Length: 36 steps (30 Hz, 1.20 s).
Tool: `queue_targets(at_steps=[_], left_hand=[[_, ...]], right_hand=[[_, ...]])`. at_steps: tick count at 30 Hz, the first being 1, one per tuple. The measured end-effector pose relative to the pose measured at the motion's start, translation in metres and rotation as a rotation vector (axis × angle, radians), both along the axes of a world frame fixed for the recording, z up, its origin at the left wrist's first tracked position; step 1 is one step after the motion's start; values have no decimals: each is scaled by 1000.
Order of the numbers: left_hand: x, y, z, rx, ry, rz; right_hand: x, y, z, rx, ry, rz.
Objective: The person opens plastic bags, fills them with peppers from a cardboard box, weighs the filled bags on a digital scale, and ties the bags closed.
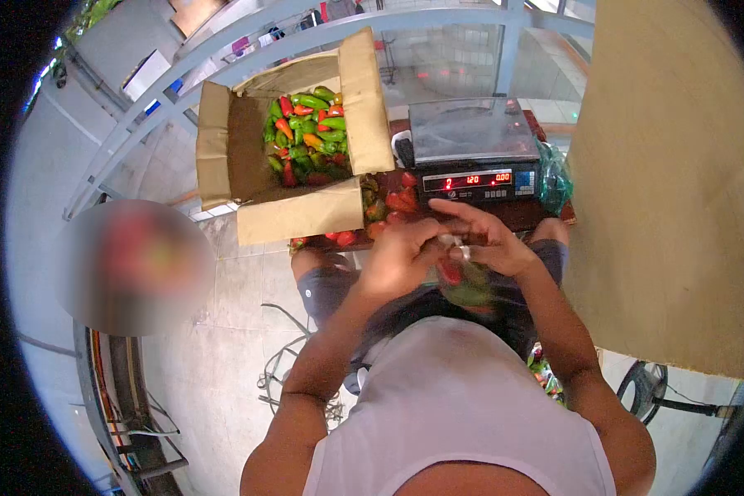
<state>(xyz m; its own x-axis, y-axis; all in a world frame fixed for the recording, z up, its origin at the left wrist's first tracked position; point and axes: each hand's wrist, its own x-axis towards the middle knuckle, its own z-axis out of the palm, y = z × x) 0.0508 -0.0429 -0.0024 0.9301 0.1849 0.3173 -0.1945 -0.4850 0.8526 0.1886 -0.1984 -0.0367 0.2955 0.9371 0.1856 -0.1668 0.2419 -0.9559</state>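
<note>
In front of my waist, a clear plastic bag with red and green peppers [465,285] hangs below my hands, blurred by motion. My left hand [401,258] pinches the gathered top of the bag from the left. From the other side, my right hand [489,240] is closed on the same top, with one finger stretched out above it. Just past my hands, loose red and orange peppers [401,200] lie on the dark red stand. Left of them, an open cardboard box [302,221] holds many green, red and orange peppers [306,124].
A digital scale [475,149] with lit red digits stands beyond my hands, a green plastic bag [556,180] at its right. A large cardboard sheet [670,190] rises on the right. Metal railings [198,58] run behind. Green straps [277,355] lie on the tiled floor.
</note>
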Motion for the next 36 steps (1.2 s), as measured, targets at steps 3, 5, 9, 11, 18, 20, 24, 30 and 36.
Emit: queue_targets(at_steps=[3,5,9,11,18,20,24,30,36], left_hand=[[-1,11,-13,-186,280,36],[7,24,-15,-804,552,-16],[24,22,-34,-1064,498,54],[31,10,-54,-839,287,130],[36,-19,-50,118,-291,355],[37,-22,-46,250,-287,363],[44,-27,-44,397,-210,351],[48,-22,-50,101,-130,235],[35,-31,-58,172,-211,139]], right_hand=[[-1,-1,-19,28,-561,-368],[-8,5,-21,176,-821,-580],[-9,21,-48,10,-695,-709],[-8,29,-63,-156,-532,-749],[-19,38,-74,-41,453,-640],[-27,38,-59,20,542,-673],[-25,35,-64,28,636,-656],[-2,-18,-40,-363,325,-377],[-8,-22,-23,-343,81,-414]])
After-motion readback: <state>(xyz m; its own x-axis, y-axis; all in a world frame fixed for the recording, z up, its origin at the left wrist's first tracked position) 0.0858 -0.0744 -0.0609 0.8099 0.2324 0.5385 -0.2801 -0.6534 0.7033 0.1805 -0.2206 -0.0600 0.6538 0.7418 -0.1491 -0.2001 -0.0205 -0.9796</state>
